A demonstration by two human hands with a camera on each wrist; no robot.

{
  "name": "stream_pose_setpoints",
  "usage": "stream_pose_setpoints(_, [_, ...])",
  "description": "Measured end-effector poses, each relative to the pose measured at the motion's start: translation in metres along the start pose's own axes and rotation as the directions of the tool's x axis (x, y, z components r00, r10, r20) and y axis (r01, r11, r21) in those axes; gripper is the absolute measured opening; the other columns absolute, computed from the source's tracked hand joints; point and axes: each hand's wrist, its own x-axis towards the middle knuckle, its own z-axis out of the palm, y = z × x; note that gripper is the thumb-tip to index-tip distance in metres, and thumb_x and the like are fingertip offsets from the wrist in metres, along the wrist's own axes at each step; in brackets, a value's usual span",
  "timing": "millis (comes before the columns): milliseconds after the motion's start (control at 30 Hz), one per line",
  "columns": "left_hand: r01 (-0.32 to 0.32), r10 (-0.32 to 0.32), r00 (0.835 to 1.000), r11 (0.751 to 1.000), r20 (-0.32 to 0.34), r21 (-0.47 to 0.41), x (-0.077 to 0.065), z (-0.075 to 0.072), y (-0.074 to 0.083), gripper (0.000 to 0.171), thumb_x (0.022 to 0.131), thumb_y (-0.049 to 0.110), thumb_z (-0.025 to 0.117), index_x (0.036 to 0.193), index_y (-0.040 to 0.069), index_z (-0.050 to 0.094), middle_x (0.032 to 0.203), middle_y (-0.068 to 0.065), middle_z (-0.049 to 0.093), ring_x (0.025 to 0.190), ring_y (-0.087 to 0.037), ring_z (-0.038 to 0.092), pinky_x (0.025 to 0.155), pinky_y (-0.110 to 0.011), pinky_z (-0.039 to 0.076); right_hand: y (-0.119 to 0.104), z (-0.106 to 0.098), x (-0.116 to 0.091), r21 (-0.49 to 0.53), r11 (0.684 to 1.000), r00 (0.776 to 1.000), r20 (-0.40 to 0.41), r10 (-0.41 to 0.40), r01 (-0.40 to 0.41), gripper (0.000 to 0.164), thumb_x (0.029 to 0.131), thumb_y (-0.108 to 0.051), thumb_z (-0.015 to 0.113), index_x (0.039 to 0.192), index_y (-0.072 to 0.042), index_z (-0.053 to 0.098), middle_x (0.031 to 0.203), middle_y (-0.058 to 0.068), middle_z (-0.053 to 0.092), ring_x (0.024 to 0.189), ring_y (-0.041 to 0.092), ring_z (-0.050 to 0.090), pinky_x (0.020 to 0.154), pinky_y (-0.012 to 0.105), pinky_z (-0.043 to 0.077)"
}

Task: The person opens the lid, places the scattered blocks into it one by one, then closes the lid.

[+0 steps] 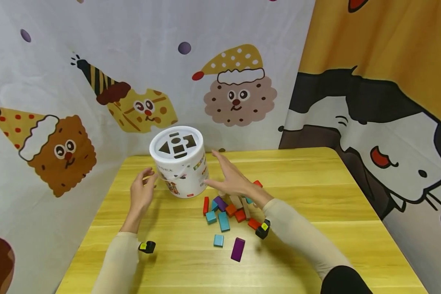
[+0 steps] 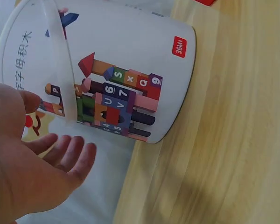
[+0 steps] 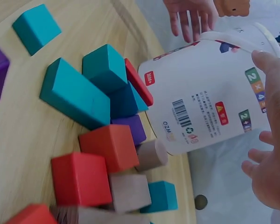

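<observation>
Where the bucket [image 1: 185, 177] stands: upright on the desk [image 1: 308, 183], toward the far left corner, lid [image 1: 176, 144] in place.
Left hand [image 1: 142, 192]: just beside the bucket, fingers loosely bent, nothing gripped; contact cannot be told.
Right hand [image 1: 231, 177]: fingers extended, thumb spread toward the bucket wall, nothing gripped; contact cannot be confirmed.
Blocks [image 1: 223, 221]: loosely heaped at the bucket's right; the red block [image 1: 206, 206] lies near its base, the purple block [image 1: 237, 249] apart at the near side.
Tipping risk: a push high on one side only could topple the bucket.
Scatter risk: a low right wrist or a bucket slid rightward could knock the blocks.
Far edge: close behind the bucket; little room for a rearward push.
Bare desk: widest right of the blocks; a narrower strip lies left.
</observation>
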Motion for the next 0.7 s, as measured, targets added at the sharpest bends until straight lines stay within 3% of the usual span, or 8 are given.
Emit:
stream_pose_setpoints(167, [0.095,-0.089,0.993,0.993,0.077,-0.076,0.01,0.001,0.002,0.063,0.118,0.043,0.05,0.169,0.006,0.05,0.165,-0.022,0.057,0.146,-0.04,0.064,0.103,-0.025,0.064,-0.001,0.011,0.013,0.048,0.998,0.999,-0.03,0.035,-0.033,0.118,0.096,-0.06,0.084,0.183,-0.032,0.01,0.19,0.008,0.023,0.174,0.041,0.029,0.134,0.076,0.031])
stream_pose_setpoints(300, [0.136,-0.123,0.986,0.984,0.113,-0.111,0.016,0.003,0.001,0.062,0.117,0.042,0.049,0.168,0.006,0.053,0.167,-0.022,0.056,0.148,-0.037,0.061,0.102,-0.023,0.063,0.003,0.02,0.024,0.1,0.994,0.998,-0.042,0.053,-0.048,0.123,0.094,-0.059,0.088,0.183,-0.032,0.007,0.19,0.009,0.022,0.174,0.04,0.03,0.135,0.075,0.031])
stream_pose_setpoints(400, [0.15,-0.137,0.982,0.984,0.13,-0.1,0.02,0.005,0.0,0.059,0.117,0.037,0.047,0.167,0.007,0.054,0.169,-0.021,0.056,0.149,-0.034,0.059,0.106,-0.028,0.063,0.005,0.028,0.033,0.144,0.989,0.998,-0.056,0.023,-0.015,0.123,0.092,-0.056,0.091,0.182,-0.037,0.009,0.188,0.008,0.026,0.173,0.041,0.032,0.135,0.074,0.031])
stream_pose_setpoints(533, [0.154,-0.141,0.979,0.985,0.145,-0.081,0.023,0.008,0.0,0.057,0.118,0.031,0.044,0.168,0.005,0.053,0.169,-0.023,0.056,0.15,-0.036,0.059,0.119,-0.046,0.059,0.004,0.038,0.041,0.219,0.976,0.997,-0.076,-0.001,0.018,0.123,0.09,-0.052,0.095,0.179,-0.048,0.01,0.187,0.0,0.029,0.172,0.037,0.034,0.135,0.074,0.031])
stream_pose_setpoints(700, [0.135,-0.125,0.98,0.99,0.155,-0.051,0.025,0.009,0.0,0.054,0.119,0.025,0.043,0.166,0.002,0.054,0.167,-0.026,0.057,0.147,-0.04,0.062,0.118,-0.049,0.06,0.001,0.046,0.044,0.301,0.954,0.995,-0.094,0.042,-0.012,0.129,0.087,-0.05,0.098,0.178,-0.053,0.006,0.188,-0.007,0.023,0.174,0.033,0.029,0.136,0.074,0.028])
